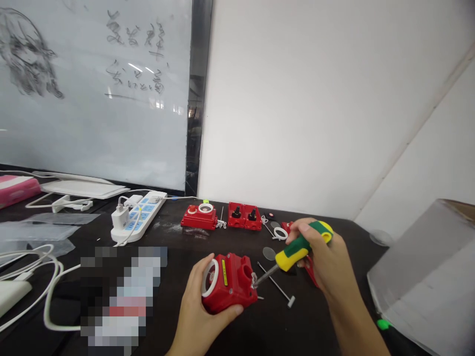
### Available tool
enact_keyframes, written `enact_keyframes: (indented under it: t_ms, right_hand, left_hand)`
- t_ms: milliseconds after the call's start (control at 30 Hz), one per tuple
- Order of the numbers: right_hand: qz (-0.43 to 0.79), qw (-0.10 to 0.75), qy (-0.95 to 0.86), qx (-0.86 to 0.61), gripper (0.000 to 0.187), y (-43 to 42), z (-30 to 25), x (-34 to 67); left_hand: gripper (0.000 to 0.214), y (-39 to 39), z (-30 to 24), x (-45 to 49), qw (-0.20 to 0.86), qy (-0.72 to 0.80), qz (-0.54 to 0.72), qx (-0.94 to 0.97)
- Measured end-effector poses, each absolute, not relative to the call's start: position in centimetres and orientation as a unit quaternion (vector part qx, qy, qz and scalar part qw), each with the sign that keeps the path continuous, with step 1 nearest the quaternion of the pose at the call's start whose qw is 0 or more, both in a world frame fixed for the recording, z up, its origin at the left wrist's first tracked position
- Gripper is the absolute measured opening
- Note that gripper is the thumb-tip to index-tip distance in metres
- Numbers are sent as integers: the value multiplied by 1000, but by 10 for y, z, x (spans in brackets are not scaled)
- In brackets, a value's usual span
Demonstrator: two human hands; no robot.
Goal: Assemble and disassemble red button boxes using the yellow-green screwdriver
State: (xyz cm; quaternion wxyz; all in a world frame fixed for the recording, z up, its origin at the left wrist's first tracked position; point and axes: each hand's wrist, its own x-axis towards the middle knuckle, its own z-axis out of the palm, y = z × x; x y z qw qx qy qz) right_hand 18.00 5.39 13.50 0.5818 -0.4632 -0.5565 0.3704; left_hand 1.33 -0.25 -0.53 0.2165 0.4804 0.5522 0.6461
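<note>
My left hand [208, 316] is wrapped round a red alarm box [232, 284], which has a white ring on its left face and a yellow label strip. In my right hand [322, 254] is a screwdriver [295, 253] with a green and yellow handle, slanting down to the left. Its tip meets the right side of the box, beside a small white chain or cord [254, 278]. Exactly what the tip touches is too small to tell. Under the screwdriver's shaft, a small metal hammer [278, 287] lies on the dark table.
Behind stand another red box [199, 216] and an opened red housing [245, 216] with black knobs. A white ring [281, 233] and a clear disc [269, 253] lie nearby. A power strip [148, 212] and cables are on the left; a pale box [419, 277] stands right.
</note>
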Motion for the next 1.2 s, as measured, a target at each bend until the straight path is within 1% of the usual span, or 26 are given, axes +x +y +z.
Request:
enact_keyframes:
  t_ms: [133,200,300,367,433,533,567,633,700,733,800,867,933,1033,1133,1200]
  right_hand:
    - [252,595,-573,-504,31,40,143,170]
    - [183,597,-587,-515,31,34,145,165]
    - [84,575,-619,-528,27,31,145,166]
    - [49,550,-639,-536,30,32,143,172]
    - [65,528,-669,-519,36,36,141,180]
    - [157,522,-710,-445,43,41,140,192]
    - [186,519,-719,-423,42,42,140,195]
    - [217,502,-737,-398,33,44,141,200]
    - [206,474,-763,-389,23,43,143,202]
    - [187,464,-772,-391,22,42,144,202]
    - [125,453,-772,-427,23,38,147,199]
    - [45,441,-748,-493,24,33,149,194]
    - [-3,433,-718,-545,23,30,150,190]
    - [16,455,-698,-554,21,30,149,187]
    - [65,483,-719,-494,25,35,145,192]
    - [97,485,-745,-448,26,38,143,196]
  left_hand:
    - [72,-3,-5,13,218,560,639,481]
    - [72,-3,-5,13,216,560,640,480]
    - [72,-3,-5,13,210,561,646,474]
    - [72,-3,-5,13,207,561,648,472]
    - [72,-3,-5,13,210,559,646,475]
    - [72,-3,-5,12,218,560,640,480]
    - [72,-3,-5,12,220,562,638,479]
    - [72,-3,-5,11,222,566,636,475]
    - [72,-3,-4,11,221,568,637,471]
    - [72,-3,-4,11,220,567,639,471]
    - [71,-3,-4,11,218,565,640,473]
    - [72,-2,-4,11,217,564,640,474]
    - [72,-2,-6,10,209,570,636,476]
    - [74,0,-9,6,193,578,617,498]
    - [75,2,-12,3,175,577,600,526]
    - [75,2,-13,2,171,576,600,528]
